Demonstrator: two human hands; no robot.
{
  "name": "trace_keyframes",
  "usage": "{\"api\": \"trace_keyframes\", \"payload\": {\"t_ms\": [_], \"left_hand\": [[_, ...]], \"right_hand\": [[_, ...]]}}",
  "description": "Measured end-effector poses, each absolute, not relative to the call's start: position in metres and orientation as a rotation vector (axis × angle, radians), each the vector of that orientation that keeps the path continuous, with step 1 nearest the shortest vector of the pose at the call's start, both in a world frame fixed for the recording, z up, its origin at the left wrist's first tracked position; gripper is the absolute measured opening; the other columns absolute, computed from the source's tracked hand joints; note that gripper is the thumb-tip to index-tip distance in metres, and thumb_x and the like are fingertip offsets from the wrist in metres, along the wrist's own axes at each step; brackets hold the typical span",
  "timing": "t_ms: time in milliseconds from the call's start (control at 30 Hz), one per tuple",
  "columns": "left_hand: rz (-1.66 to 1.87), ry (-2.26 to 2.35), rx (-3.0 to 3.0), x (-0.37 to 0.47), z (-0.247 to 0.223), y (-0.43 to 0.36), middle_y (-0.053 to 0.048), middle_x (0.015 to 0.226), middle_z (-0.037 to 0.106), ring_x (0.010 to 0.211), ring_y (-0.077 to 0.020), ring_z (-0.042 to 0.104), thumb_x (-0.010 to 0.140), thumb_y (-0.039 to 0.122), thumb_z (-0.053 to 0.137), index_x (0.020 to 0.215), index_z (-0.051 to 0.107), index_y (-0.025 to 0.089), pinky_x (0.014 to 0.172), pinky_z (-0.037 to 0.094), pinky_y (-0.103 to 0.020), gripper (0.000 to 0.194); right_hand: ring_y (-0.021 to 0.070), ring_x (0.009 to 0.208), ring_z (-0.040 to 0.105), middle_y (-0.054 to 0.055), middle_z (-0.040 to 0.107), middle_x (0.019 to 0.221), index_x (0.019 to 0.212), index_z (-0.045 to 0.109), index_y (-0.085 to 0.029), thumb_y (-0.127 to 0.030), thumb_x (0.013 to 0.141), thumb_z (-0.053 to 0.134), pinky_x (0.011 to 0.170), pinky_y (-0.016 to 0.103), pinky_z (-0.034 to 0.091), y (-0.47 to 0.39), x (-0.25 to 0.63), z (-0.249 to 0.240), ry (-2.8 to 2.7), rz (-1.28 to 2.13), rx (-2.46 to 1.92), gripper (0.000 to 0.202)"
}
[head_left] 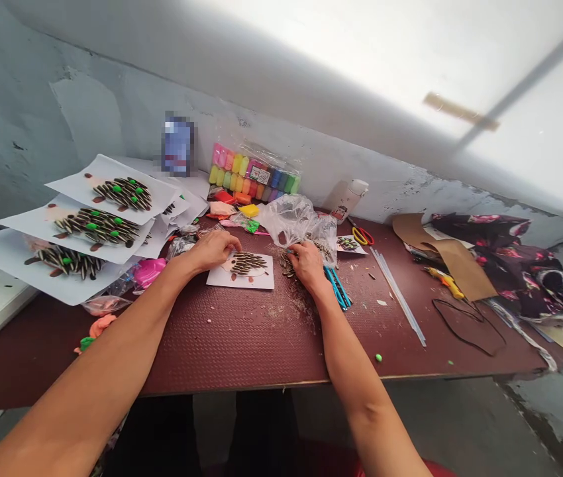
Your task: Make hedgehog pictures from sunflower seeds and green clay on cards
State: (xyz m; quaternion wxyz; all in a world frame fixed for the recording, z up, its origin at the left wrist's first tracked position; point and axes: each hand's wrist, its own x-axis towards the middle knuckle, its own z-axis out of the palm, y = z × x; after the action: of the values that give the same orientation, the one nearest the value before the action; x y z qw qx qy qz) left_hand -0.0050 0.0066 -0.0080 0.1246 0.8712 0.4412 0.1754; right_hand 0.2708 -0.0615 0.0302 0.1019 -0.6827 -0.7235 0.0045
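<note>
A white card (240, 281) lies flat on the table, bearing a hedgehog shape of clay with rows of striped sunflower seeds (249, 264) as its spines. My left hand (218, 250) rests at the card's upper left corner, its fingers curled together; whatever they may hold is hidden. To the right of the card, my right hand (307, 262) reaches into loose sunflower seeds (286, 265) beside a clear plastic bag (291, 215). Its fingertips are pinched, and I cannot see what is between them.
Finished-looking hedgehog cards (112, 232) are stacked at left. Behind stand a pack of coloured clay (256, 175) and a white bottle (351, 199). To the right lie scissors (362, 236), glue sticks (398, 295), a glue gun (445, 283) with its cord, and dark flowered fabric (505, 258).
</note>
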Motion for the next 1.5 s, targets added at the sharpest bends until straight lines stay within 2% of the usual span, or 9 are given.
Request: {"api": "trace_keyframes", "payload": {"t_ms": [133, 267, 333, 433, 500, 600, 900, 1300, 1500], "left_hand": [[0.495, 1.296, 2.541, -0.005, -0.007, 0.006, -0.006, 0.100, 0.078, 0.094, -0.0220, 0.068, 0.082, 0.019, 0.051, 0.101, 0.080, 0.023, 0.087, 0.052, -0.030, 0.035], [0.471, 1.309, 2.531, -0.004, -0.004, 0.004, -0.008, 0.103, 0.078, 0.097, -0.0241, 0.069, 0.084, 0.019, 0.050, 0.102, 0.080, 0.023, 0.089, 0.052, -0.033, 0.036], [0.469, 1.320, 2.527, -0.003, -0.003, 0.002, -0.007, 0.103, 0.078, 0.098, -0.0242, 0.069, 0.083, 0.019, 0.050, 0.102, 0.080, 0.023, 0.088, 0.052, -0.032, 0.036], [0.469, 1.331, 2.526, -0.002, -0.001, 0.000, -0.006, 0.103, 0.078, 0.099, -0.0235, 0.069, 0.082, 0.017, 0.050, 0.102, 0.080, 0.024, 0.088, 0.052, -0.031, 0.037], [0.464, 1.333, 2.524, -0.002, 0.000, -0.001, -0.006, 0.104, 0.078, 0.099, -0.0234, 0.069, 0.081, 0.016, 0.050, 0.103, 0.080, 0.024, 0.089, 0.052, -0.031, 0.038], [0.457, 1.340, 2.519, -0.002, 0.000, 0.000, -0.007, 0.104, 0.078, 0.098, -0.0235, 0.069, 0.081, 0.016, 0.049, 0.104, 0.080, 0.024, 0.088, 0.052, -0.031, 0.039], [0.447, 1.334, 2.549, -0.001, 0.003, -0.001, -0.006, 0.099, 0.077, 0.096, -0.0228, 0.067, 0.081, 0.016, 0.050, 0.102, 0.080, 0.023, 0.086, 0.051, -0.030, 0.037], [0.463, 1.335, 2.538, 0.000, 0.005, -0.003, -0.007, 0.097, 0.077, 0.093, -0.0226, 0.068, 0.082, 0.017, 0.050, 0.101, 0.080, 0.023, 0.084, 0.051, -0.030, 0.036], [0.465, 1.338, 2.535, 0.001, 0.007, -0.004, -0.007, 0.095, 0.076, 0.092, -0.0221, 0.068, 0.082, 0.015, 0.052, 0.100, 0.080, 0.023, 0.083, 0.051, -0.029, 0.035]], "right_hand": [[0.0227, 0.104, 0.056, 0.011, 0.068, 0.107, 0.102, 0.076, -0.018, -0.019, 0.093, 0.059, 0.092, 0.031, 0.041, -0.058, 0.269, 0.026, -2.128, 0.047, -1.965, 0.019], [0.0210, 0.093, 0.058, 0.009, 0.070, 0.095, 0.087, 0.072, -0.017, -0.014, 0.085, 0.062, 0.086, 0.031, 0.043, -0.053, 0.274, 0.020, -1.982, 0.149, -1.855, 0.011], [0.0183, 0.081, 0.058, 0.005, 0.069, 0.085, 0.082, 0.069, -0.017, -0.019, 0.084, 0.060, 0.078, 0.029, 0.044, -0.052, 0.279, 0.020, -1.814, 0.318, -1.749, 0.010], [0.0145, 0.067, 0.056, 0.001, 0.066, 0.072, 0.077, 0.066, -0.017, -0.034, 0.080, 0.063, 0.067, 0.026, 0.043, -0.052, 0.285, 0.023, -1.586, 0.678, -1.554, 0.017], [0.0133, 0.064, 0.056, 0.000, 0.066, 0.070, 0.076, 0.066, -0.017, -0.038, 0.074, 0.067, 0.065, 0.025, 0.043, -0.054, 0.286, 0.027, -1.528, 0.883, -1.450, 0.022], [0.0126, 0.065, 0.057, 0.000, 0.069, 0.073, 0.081, 0.070, -0.016, -0.036, 0.068, 0.070, 0.066, 0.024, 0.043, -0.059, 0.279, 0.031, -1.551, 1.036, -1.395, 0.023], [0.0109, 0.062, 0.050, -0.002, 0.064, 0.068, 0.081, 0.074, -0.016, -0.024, 0.077, 0.063, 0.061, 0.022, 0.036, -0.075, 0.251, 0.038, -1.919, 0.778, -1.402, 0.015], [0.0156, 0.072, 0.063, 0.002, 0.074, 0.081, 0.090, 0.078, -0.022, -0.011, 0.083, 0.059, 0.067, 0.024, 0.043, -0.082, 0.231, 0.040, -2.045, 0.397, -1.566, 0.023], [0.0172, 0.078, 0.064, 0.004, 0.073, 0.086, 0.090, 0.077, -0.021, -0.013, 0.087, 0.056, 0.074, 0.026, 0.046, -0.089, 0.230, 0.031, -2.068, 0.308, -1.557, 0.023]]}}
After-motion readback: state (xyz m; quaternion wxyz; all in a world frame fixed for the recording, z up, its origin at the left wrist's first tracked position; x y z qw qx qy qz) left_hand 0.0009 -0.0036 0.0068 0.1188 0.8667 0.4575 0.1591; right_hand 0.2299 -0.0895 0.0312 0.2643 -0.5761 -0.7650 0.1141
